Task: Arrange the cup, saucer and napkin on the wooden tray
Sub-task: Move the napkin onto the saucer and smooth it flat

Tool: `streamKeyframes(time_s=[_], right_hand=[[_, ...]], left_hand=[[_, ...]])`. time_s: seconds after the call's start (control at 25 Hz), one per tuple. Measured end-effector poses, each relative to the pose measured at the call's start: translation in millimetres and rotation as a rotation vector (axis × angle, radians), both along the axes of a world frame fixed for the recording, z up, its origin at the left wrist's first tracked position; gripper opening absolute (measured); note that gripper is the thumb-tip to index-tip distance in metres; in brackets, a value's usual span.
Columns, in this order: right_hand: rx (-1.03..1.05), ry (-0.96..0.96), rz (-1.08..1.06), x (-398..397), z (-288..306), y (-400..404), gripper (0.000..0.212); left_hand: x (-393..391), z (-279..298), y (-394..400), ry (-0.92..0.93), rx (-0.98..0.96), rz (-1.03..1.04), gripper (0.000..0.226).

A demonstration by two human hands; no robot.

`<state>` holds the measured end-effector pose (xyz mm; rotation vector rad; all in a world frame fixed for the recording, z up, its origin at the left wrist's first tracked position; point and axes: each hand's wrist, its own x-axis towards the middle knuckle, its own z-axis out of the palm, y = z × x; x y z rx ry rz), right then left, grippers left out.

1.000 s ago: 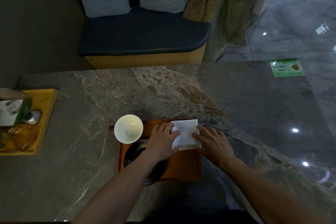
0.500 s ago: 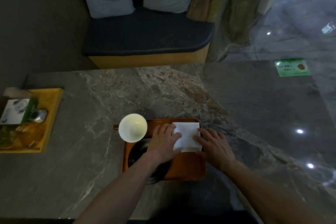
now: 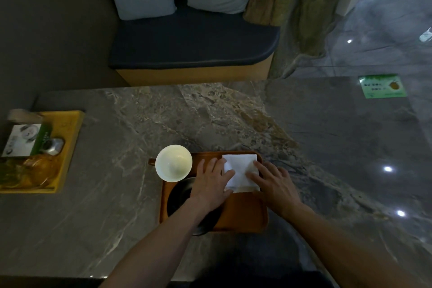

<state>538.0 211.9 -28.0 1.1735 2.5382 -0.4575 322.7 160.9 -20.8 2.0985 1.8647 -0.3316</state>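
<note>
A brown wooden tray [image 3: 243, 216] lies on the marble table near me. A folded white napkin [image 3: 240, 170] rests in its far right corner. My left hand [image 3: 211, 183] lies flat with fingertips on the napkin's left edge. My right hand [image 3: 273, 182] presses fingers on the napkin's right side. A white cup [image 3: 173, 162] stands at the tray's far left corner, overhanging the rim. A dark saucer [image 3: 180, 196] sits on the tray's left part, mostly hidden under my left wrist and forearm.
A yellow tray [image 3: 70, 138] with a green-and-white box, a small metal tin and wrapped items sits at the table's left edge. A green sticker [image 3: 382, 86] lies at the far right. A cushioned bench [image 3: 194, 42] stands beyond the table.
Both hands have stayed on the napkin, with the fingers shifting slightly over it. The camera view has drifted a little; cup, saucer and tray keep their places.
</note>
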Motion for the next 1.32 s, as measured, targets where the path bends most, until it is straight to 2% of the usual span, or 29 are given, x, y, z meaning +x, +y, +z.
streamKeyframes(time_s=[0.84, 1.08, 1.32], right_hand=[[0.016, 0.021, -0.027, 1, 1, -3, 0.058], [0.026, 0.040, -0.024, 8, 6, -7, 0.050], [0.026, 0.036, -0.049, 6, 8, -8, 0.047]], left_hand=[[-4, 1, 1, -0.075, -0.007, -0.006, 0.054], [-8, 2, -3, -0.088, 0.077, -0.061, 0.040], [-4, 2, -7, -0.058, 0.082, -0.047, 0.039]])
